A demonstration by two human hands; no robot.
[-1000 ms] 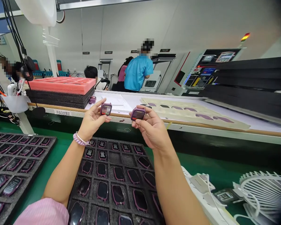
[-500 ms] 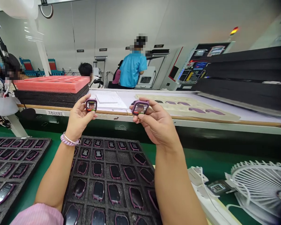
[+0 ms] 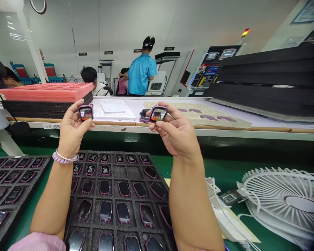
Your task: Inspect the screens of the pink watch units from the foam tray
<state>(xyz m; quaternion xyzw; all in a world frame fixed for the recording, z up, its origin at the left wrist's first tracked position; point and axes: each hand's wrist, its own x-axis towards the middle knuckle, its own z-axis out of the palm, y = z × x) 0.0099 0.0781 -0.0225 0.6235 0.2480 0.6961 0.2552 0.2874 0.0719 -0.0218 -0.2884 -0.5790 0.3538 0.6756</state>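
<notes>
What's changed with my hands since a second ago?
Your left hand has moved left and your right hand rightward, spreading apart; the right watch has turned to face you more. Nothing was let go: the left watch stays held too, and the black tray below looks unchanged.

Wears a pink sleeve (image 3: 39, 242) on the left arm (image 3: 51, 200), with a coiled lilac band (image 3: 60, 160) and slim pale bangle (image 3: 68, 159) at its wrist (image 3: 68, 150).

Green bench (image 3: 219, 164): foam tray (image 3: 119, 170) below and between left hand (image 3: 72, 132) and right hand (image 3: 179, 134), second tray (image 3: 43, 167) down-left of left hand, fan (image 3: 282, 190) right of right hand. Shelf (image 3: 159, 129) beyond hands: red-topped foam stack (image 3: 45, 94) behind left hand, papers (image 3: 115, 106) between hands, beige sheet (image 3: 196, 121) behind right hand, black stack (image 3: 264, 73) well right.
</notes>
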